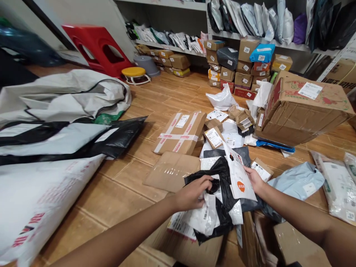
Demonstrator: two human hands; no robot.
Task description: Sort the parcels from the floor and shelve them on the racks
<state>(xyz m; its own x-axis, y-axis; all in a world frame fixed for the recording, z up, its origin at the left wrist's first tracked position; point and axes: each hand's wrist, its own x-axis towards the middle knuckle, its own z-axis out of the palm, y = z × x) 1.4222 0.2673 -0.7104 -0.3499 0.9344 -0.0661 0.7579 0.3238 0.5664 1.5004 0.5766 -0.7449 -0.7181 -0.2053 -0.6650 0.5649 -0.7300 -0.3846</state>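
**Parcels sorted by two bare hands on a wooden floor**

Parcels in soft plastic mailers lay in a loose heap in front of the person, low in the middle of the view, on a tiled wooden floor (125, 185). Two hands worked in it. The left hand (194, 193) rested on a black mailer (222, 178), its fingers curled together and pinching the crumpled plastic. The right hand (254, 180) held one white mailer with an orange round mark (239, 178) upright by its edge, fingers closed on it behind and thumb in front. Beneath both hands lay more white mailers with printed labels.

Just beyond the heap sat two flat cardboard boxes: one taped box (180, 132) with a white label, and one plain brown box (171, 170) touching the heap's left edge. One large, battered carton (303, 111) stood tilted to the right. One pale blue mailer (297, 181) lay near the right forearm. Large grey, white and black sacks (61, 122) covered the floor on the left. Far off stood one red stool (97, 48), tipped over, and shelves (250, 22) stacked with many small boxes and bags, too many to count.
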